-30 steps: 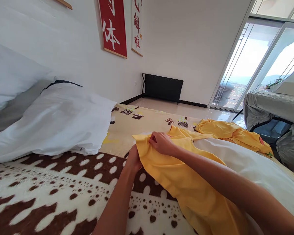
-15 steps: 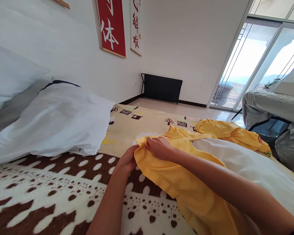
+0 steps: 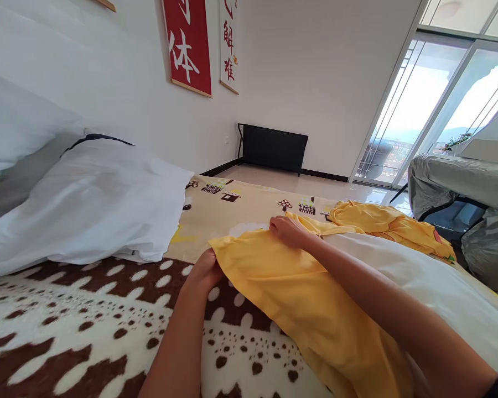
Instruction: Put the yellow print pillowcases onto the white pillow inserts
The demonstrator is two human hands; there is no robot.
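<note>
The right hand (image 3: 289, 232), gripping the yellow cloth (image 3: 274, 279) by its far edge, has moved off from the left (image 3: 206, 271), which holds the corner above the blanket (image 3: 120, 309), leaving that edge stretched between them

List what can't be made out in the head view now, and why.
- Left hand: fingers hidden behind the corner of the yellow cloth; grip unclear.
- Right hand: fingertips hidden by the hand itself; can't tell if they pinch cloth.
- Yellow cloth: near end cut off by the bottom edge.
- Red scroll: upper part cut off by the top edge.
</note>
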